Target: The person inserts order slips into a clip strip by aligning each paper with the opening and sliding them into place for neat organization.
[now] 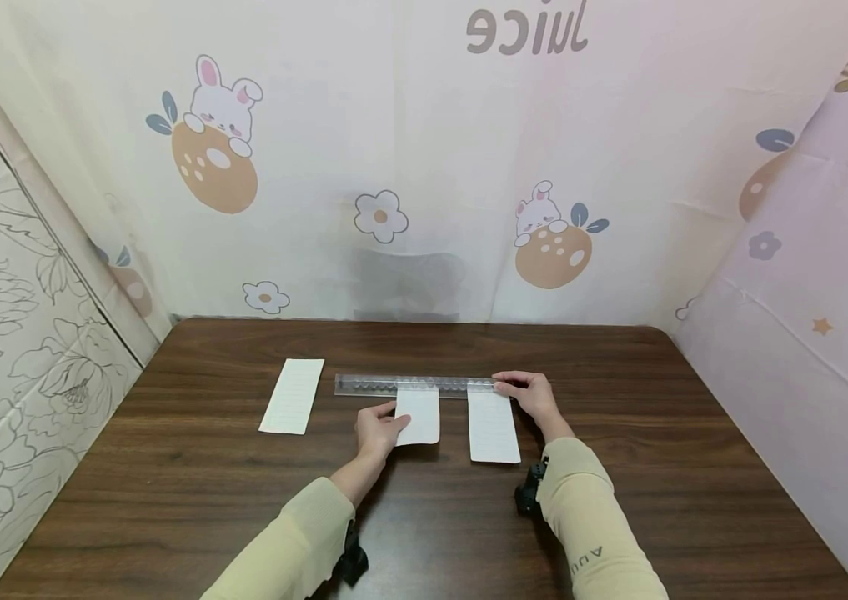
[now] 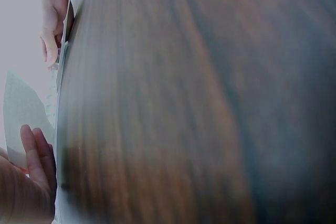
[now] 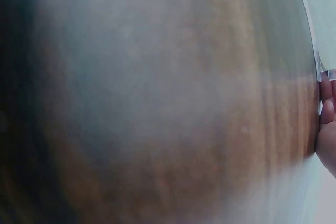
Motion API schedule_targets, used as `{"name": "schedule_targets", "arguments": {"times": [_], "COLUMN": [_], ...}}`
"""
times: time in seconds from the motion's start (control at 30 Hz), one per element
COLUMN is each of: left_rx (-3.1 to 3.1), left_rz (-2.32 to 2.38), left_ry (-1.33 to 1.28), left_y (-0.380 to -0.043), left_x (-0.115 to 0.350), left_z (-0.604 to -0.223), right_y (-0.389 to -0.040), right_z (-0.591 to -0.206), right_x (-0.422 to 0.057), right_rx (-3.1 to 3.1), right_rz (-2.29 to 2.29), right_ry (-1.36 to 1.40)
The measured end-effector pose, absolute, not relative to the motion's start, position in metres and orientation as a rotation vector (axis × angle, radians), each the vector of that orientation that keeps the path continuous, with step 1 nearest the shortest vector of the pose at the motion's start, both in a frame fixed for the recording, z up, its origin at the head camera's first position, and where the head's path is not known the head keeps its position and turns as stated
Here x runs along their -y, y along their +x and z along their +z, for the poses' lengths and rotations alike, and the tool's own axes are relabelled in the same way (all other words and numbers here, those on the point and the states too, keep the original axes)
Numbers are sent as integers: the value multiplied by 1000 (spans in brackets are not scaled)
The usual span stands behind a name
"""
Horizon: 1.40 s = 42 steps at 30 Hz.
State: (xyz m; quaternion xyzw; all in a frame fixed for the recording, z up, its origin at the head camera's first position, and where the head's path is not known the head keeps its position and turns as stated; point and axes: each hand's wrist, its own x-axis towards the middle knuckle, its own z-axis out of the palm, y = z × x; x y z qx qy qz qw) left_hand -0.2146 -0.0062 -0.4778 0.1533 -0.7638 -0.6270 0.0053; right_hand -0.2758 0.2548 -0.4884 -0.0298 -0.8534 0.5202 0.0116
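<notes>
A long clear plastic strip (image 1: pixel 367 385), ruler-like with a row of bumps along it, lies across the middle of the table. My right hand (image 1: pixel 536 396) grips its right end between thumb and fingers. In my left hand (image 1: pixel 376 429), a small white paper sheet (image 1: pixel 419 421) is pinched at its left edge, its top at the strip. The left wrist view shows this sheet (image 2: pixel 23 111) raised off the table beside the fingers (image 2: pixel 32 153). Another white sheet (image 1: pixel 494 429) lies by the right hand, its top edge at the strip.
A third white sheet (image 1: pixel 290 396) lies apart on the left of the brown wooden table (image 1: pixel 198 483). Behind the table's far edge hangs a printed curtain (image 1: pixel 424 167). More printed cloth (image 1: pixel 806 333) hangs on the right side.
</notes>
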Motion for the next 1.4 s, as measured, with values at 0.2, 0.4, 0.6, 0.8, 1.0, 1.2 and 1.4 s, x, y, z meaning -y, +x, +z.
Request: {"name": "schedule_targets", "arguments": {"times": [0.2,0.4,0.6,0.8,1.0,1.2,1.4], "left_rx": [2399,2402,2402,2392,2400,2397,2394], "left_rz": [-1949,-1961,-1962,-1976,-1952,-1946,-1944], "left_ry": [468,464,454,459,463,444,445], "left_y": [-214,-214,-214,-214,-214,-212,-211], "left_x": [3,0,-2,-5,-10,-14,-16], "left_z": [-478,-478,-477,-478,-480,-479,-478], "right_y": [-276,-276,-275,-275,-275,-274,-274], "right_z": [-488,-487,-487,-486,-487,-486,-486], "right_x": [-255,-254,-254,-254,-254,-253,-253], "right_rx": [2659,2660,2656,2661,2654,2660,2655], "right_rz": [1621,1633,1637,1629,1635,1635,1632], "right_ry": [-98,-101,-87,-90,-115,-116,-110]}}
